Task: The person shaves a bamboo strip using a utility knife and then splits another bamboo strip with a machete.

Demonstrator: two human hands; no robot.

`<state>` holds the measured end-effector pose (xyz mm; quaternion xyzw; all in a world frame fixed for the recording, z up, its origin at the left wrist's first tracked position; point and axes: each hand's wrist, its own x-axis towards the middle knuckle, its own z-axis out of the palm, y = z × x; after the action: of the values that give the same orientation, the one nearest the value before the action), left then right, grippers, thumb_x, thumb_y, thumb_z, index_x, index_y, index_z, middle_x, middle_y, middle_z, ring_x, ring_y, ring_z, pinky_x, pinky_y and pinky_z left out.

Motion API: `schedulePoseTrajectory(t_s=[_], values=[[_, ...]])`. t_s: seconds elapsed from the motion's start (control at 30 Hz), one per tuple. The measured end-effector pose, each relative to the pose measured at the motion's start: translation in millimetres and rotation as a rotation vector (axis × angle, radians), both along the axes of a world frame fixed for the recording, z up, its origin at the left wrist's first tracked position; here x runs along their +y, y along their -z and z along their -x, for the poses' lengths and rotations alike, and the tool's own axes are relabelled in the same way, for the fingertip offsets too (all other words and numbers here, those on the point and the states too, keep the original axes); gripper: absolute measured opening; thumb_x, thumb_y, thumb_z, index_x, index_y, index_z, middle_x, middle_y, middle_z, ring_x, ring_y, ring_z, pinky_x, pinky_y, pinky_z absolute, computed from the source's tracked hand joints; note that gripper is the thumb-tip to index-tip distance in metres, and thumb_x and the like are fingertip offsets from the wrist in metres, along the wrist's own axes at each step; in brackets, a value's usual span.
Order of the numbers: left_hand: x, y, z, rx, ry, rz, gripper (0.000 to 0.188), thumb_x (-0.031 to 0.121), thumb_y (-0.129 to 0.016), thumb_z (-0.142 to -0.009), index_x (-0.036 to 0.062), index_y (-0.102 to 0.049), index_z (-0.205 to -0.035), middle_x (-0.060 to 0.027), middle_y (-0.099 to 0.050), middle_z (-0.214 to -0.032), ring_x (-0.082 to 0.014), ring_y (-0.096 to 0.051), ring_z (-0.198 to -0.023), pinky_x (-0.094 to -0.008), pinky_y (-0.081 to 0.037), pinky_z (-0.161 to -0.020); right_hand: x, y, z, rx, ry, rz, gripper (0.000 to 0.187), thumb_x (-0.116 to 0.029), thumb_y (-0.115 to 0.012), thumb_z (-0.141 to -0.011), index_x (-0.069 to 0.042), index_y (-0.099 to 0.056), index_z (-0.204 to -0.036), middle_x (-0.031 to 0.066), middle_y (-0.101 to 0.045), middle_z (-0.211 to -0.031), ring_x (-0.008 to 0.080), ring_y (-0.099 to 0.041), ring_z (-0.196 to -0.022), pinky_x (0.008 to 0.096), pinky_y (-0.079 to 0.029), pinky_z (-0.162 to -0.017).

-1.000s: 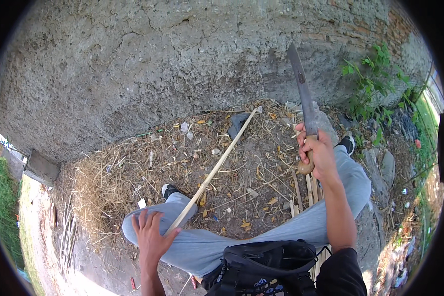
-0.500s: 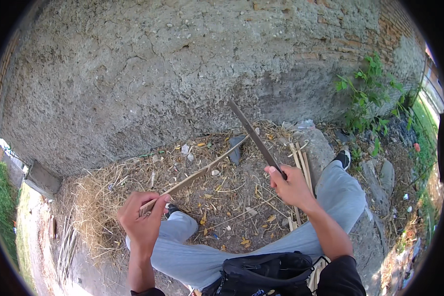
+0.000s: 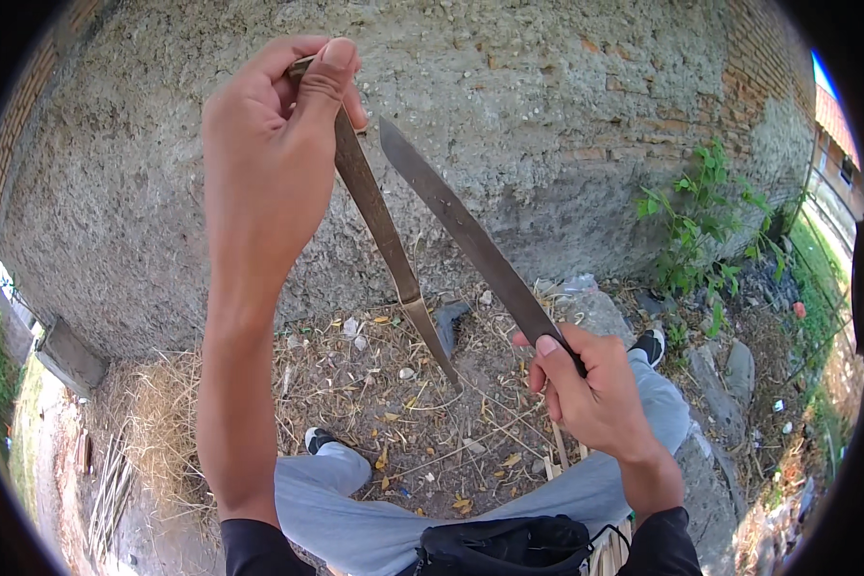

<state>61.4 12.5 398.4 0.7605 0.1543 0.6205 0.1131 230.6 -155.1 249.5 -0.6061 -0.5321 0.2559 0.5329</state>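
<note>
My left hand (image 3: 271, 144), raised high at the upper left, pinches the top end of a long split bamboo strip (image 3: 374, 211). The strip slants down to the right, dark brown above a node and paler below, its thin tip hanging over the ground. In my right hand (image 3: 593, 389) is the handle end of a machete (image 3: 480, 245). Its long dark blade points up and left, beside the strip, with a gap between the two. Most of the handle is hidden in my fist.
A rough plastered wall (image 3: 509, 125) rises close ahead. Dry straw (image 3: 163, 413) lies at left, near a bundle of thin sticks (image 3: 112, 494). A black bag (image 3: 504, 547) rests on my lap, with pale strips (image 3: 607, 559) beside it. Stone slabs (image 3: 725, 394) and a green plant (image 3: 691, 221) are at right.
My left hand has lifted far up and forward, tipping the bamboo strip so its free end now hangs down. The machete has come closer to my view, its tip higher and further left.
</note>
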Motion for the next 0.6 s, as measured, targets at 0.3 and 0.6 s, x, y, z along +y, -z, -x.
schedulePoseTrajectory(t_s=[0.3, 0.6], values=[[34, 46, -55, -0.166, 0.256, 0.246, 0.028, 0.025, -0.049, -0.103, 0.0001, -0.059, -0.097, -0.0057, -0.062, -0.076, -0.0116, -0.058, -0.069, -0.0246, -0.047, -0.062, 18, -21, 13, -0.087, -0.131, 0.109, 0.029, -0.016, -0.048, -0.099, 0.005, -0.065, -0.107, 0.0005, -0.058, -0.064, 0.0061, -0.051, -0.047, 0.0252, -0.04, -0.044], [-4, 8, -48, -0.455, 0.511, 0.393, 0.039, 0.031, -0.044, -0.103, 0.0004, -0.057, -0.083, -0.0018, -0.05, -0.061, -0.0058, -0.039, -0.044, -0.0228, -0.028, -0.039, 28, -44, 29, -0.19, -0.072, -0.016, 0.026, -0.014, -0.051, -0.096, 0.008, -0.058, -0.084, 0.0213, -0.056, -0.055, 0.0347, -0.056, -0.046, 0.0424, -0.04, -0.047]])
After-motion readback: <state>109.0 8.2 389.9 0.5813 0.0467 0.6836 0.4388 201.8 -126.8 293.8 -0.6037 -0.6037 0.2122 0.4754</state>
